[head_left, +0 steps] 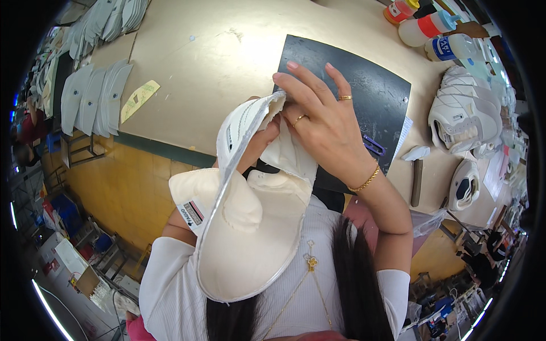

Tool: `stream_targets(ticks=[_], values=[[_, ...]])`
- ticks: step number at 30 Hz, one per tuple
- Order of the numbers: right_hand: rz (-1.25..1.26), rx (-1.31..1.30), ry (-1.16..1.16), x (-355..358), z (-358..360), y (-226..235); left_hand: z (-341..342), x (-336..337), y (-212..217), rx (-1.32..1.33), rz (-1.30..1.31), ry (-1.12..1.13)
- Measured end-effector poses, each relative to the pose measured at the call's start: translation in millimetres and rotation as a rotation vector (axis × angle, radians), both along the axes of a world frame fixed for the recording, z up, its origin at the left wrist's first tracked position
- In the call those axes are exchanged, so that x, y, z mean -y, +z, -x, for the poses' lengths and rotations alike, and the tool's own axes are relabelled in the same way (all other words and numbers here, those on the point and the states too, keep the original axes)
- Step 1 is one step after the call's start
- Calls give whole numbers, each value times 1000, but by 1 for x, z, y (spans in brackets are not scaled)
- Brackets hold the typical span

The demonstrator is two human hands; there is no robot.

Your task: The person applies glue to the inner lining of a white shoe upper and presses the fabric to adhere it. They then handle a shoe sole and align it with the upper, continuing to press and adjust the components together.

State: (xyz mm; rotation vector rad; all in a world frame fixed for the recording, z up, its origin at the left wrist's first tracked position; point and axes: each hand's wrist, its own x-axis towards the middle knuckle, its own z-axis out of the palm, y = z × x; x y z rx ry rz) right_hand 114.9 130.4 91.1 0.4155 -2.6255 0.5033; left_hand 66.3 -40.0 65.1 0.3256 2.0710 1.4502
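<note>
A cream and white shoe upper, with padded lining, silver-grey edging and a small sewn label, is held up in front of my chest. My left hand reaches around behind it and inside, closed on the material; much of that hand is hidden by the upper. My right hand pinches the upper's raw top edge between thumb and forefinger, while its other fingers stretch upward. Under the right hand lies a black mat on the tan table. A purple thread snipper rests at the mat's right side.
Stacks of light grey shoe pieces lie at the left, beside a yellowish pattern piece. Stacked shoe uppers and another upper sit at right. Squeeze bottles stand at the far right. A bar-like tool lies nearer.
</note>
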Motion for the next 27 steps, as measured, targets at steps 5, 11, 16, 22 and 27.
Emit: stream_targets(ticks=[5, 11, 16, 22, 27], values=[[28, -81, -24, 4, 1, -11, -1, 1, -8, -10, -256, 25], [201, -33, -73, 8, -3, -18, -4, -2, -2, -56, -218, 71], [314, 56, -154, 7, -13, -20, -4, -6, -2, -107, -105, 11], [320, 81, -227, 8, -29, -13, -4, -3, 2, 142, -34, 123], [215, -18, -244, 13, -26, -19, -8, -8, 4, 185, -105, 119]])
